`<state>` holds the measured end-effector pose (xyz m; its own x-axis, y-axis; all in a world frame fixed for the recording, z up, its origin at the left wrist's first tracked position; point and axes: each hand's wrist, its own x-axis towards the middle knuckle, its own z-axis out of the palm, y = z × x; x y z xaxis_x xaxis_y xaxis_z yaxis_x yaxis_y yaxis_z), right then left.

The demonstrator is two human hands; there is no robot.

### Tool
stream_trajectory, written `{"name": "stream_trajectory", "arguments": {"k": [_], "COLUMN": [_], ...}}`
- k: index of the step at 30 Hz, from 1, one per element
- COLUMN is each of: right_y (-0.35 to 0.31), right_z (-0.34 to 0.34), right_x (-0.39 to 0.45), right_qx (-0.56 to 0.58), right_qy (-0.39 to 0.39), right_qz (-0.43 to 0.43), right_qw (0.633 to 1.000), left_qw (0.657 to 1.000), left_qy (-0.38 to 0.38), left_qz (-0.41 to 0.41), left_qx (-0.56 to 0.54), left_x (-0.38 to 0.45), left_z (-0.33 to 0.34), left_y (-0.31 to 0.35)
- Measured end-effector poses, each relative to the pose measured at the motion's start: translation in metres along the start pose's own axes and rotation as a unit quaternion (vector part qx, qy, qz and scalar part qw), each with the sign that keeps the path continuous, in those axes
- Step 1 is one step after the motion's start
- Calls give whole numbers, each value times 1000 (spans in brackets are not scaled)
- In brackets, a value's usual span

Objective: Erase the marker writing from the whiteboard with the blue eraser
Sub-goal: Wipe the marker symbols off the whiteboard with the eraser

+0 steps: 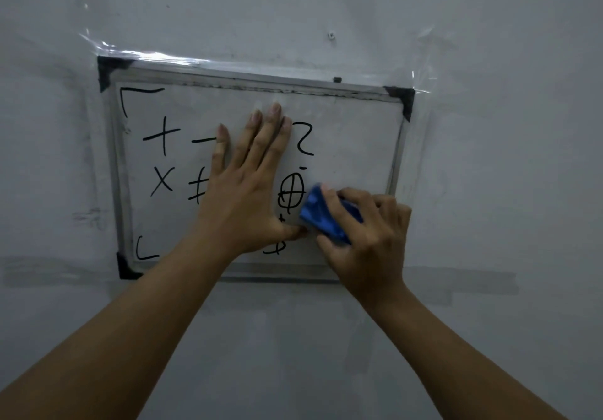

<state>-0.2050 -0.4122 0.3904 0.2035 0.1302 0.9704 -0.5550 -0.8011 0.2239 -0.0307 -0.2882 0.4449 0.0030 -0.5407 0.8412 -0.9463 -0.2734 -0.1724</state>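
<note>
A small whiteboard (352, 132) with a metal frame and black corners hangs taped to a grey wall. Black marker symbols (161, 137) cover its left and middle: a plus, a minus, an X, a hash, a circled cross and corner marks. My left hand (243, 191) lies flat on the middle of the board, fingers spread, hiding some writing. My right hand (365, 237) grips the blue eraser (315, 209) against the board's lower right, just right of the circled cross. The right part of the board is blank.
Clear tape (137, 52) runs along the board's top edge onto the wall. A small screw (331, 35) sits in the wall above the board. A darker grey band (456, 281) crosses the wall below it.
</note>
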Motion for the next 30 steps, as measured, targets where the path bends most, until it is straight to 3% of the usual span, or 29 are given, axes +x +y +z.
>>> {"name": "stream_trajectory", "arguments": {"k": [3,7,13,17,23,26,30], "right_y": [8,3,4,0,1,1,-8], "right_z": [-6,-4,-5,-2,-13,-22,-29], "right_x": [5,6,8,10,13,24,28], "right_qx": [-6,-6,-2,-2,25,76,168], "right_qy": [-16,4,-13,7,-33,-2,-43], "right_qz": [-46,23,-36,24,21,64,11], "right_qw": [999,1000,999,1000,999,995,985], "left_qw": [1000,1000,1000,1000,992,987,973], "left_qy": [2,-3,0,-6,-31,4,24], "left_qz": [4,3,7,7,8,59,149], "left_qx": [-8,-7,-20,-30,-119,-151,-174], "left_x": [-1,-1,-1,-1,-1,-5,-8], "left_z": [-1,-2,-2,-1,-23,-37,-44], "left_y": [-2,-2,-3,-3,-4,-1,5]}}
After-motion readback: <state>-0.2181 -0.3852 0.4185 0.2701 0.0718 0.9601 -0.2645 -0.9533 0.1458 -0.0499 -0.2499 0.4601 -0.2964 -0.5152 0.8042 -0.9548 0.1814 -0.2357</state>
